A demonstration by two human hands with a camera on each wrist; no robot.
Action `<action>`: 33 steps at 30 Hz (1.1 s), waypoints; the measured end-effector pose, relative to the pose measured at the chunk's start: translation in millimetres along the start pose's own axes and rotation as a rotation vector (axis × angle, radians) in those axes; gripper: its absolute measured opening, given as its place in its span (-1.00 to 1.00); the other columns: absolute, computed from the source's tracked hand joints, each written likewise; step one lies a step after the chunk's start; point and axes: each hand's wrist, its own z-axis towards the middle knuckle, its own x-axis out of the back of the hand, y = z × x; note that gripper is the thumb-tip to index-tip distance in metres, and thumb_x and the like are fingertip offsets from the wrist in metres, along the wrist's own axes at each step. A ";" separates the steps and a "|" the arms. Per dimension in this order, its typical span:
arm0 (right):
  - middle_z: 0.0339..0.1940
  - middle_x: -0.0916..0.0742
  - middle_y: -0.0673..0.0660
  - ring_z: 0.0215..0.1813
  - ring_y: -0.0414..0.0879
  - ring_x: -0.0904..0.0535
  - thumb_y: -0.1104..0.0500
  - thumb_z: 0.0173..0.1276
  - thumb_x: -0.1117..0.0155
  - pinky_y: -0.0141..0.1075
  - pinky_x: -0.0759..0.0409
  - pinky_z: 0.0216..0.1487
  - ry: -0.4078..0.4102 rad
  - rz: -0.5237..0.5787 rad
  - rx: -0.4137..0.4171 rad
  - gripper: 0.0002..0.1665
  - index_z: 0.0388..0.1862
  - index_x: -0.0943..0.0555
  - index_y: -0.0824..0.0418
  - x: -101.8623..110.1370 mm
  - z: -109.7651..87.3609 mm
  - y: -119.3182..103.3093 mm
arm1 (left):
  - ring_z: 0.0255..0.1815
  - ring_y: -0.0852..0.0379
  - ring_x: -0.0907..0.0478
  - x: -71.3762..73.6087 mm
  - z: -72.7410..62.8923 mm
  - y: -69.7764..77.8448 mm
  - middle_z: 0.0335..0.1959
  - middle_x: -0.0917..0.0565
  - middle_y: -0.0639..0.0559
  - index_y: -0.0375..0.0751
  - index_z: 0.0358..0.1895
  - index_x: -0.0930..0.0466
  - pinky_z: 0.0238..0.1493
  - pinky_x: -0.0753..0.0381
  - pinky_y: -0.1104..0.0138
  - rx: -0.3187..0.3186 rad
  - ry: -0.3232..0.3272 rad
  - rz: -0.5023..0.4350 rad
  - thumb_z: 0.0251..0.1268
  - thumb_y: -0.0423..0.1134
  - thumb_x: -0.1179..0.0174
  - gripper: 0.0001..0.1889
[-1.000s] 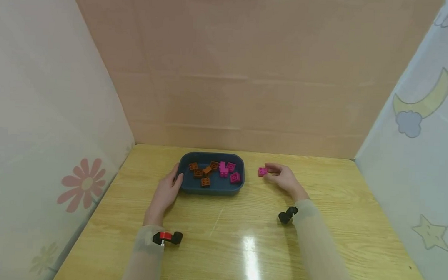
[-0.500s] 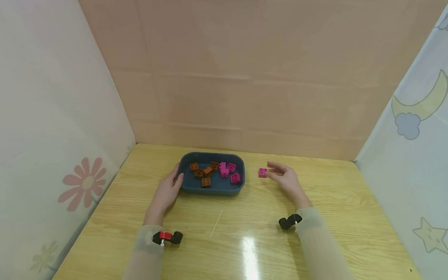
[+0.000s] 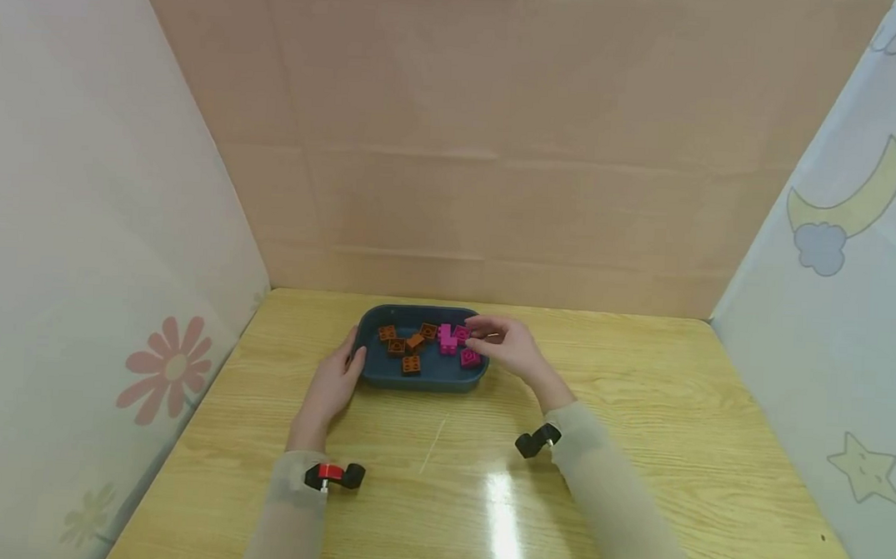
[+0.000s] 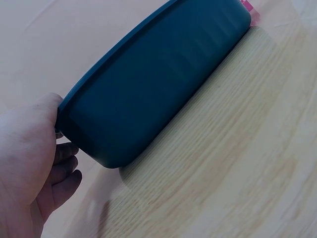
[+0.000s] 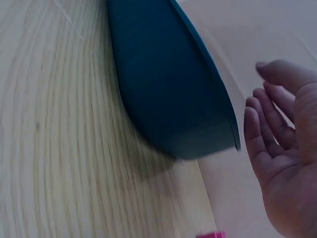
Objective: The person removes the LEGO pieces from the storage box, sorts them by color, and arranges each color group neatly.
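Note:
A shallow dark blue plastic bin (image 3: 421, 383) stands on the table, several orange-brown toy bricks (image 3: 411, 365) in its left part and several pink toy bricks (image 3: 448, 345) in its right. My left hand (image 3: 336, 379) grips the bin's left end, thumb at the rim and fingers against the outer wall, as the left wrist view shows. Over the bin's right end reaches my right hand (image 3: 516, 351), thumb and fingers apart with nothing between them, near the pink bricks. One pink brick (image 5: 211, 235) lies outside the bin, hidden behind the right hand in the head view.
The wooden table (image 3: 441, 446) ends at a tan back wall (image 3: 421, 203). White printed cloths hang at the left (image 3: 83, 213) and right (image 3: 828, 346) sides. Each wrist carries a small black camera mount (image 3: 538, 440).
My right hand has moved left, from beside the pink brick on the table to above the bin's right end. The left hand stays where it was on the bin.

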 end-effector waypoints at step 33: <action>0.01 -0.83 0.14 0.00 -0.02 -0.77 0.31 0.41 -0.50 -0.15 -0.76 0.09 -0.075 -0.541 -0.025 -0.60 0.21 -0.76 0.31 -44.8 34.9 -5.6 | 0.66 -0.24 -0.21 -1.5 0.2 4.8 0.69 -0.20 -0.25 -0.29 0.73 -0.07 0.58 -0.31 -0.08 0.026 0.012 -0.028 0.80 -0.06 0.03 -0.33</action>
